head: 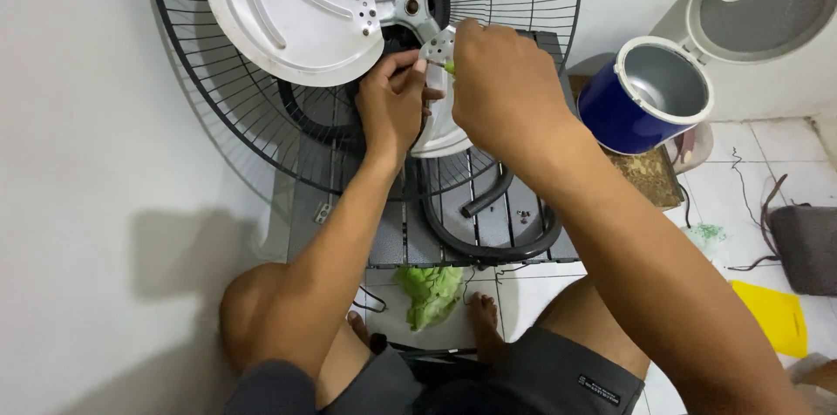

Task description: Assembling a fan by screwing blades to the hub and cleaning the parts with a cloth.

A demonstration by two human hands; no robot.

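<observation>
- Head view: we see our left hand [392,101] pinching the silver blade bracket [438,46] at the fan hub [410,5]
- Our right hand [501,88] is closed around a green-handled tool [450,68], tip at that bracket
- The white fan blade [288,18] sits before the wire fan guard [235,119], on a dark slatted worktop [506,223]
- A blue rice cooker [645,97] stands open to the right

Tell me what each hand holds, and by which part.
The left hand grips the white fan blade near its hub end. The right hand pinches a green-handled tool there.
</observation>
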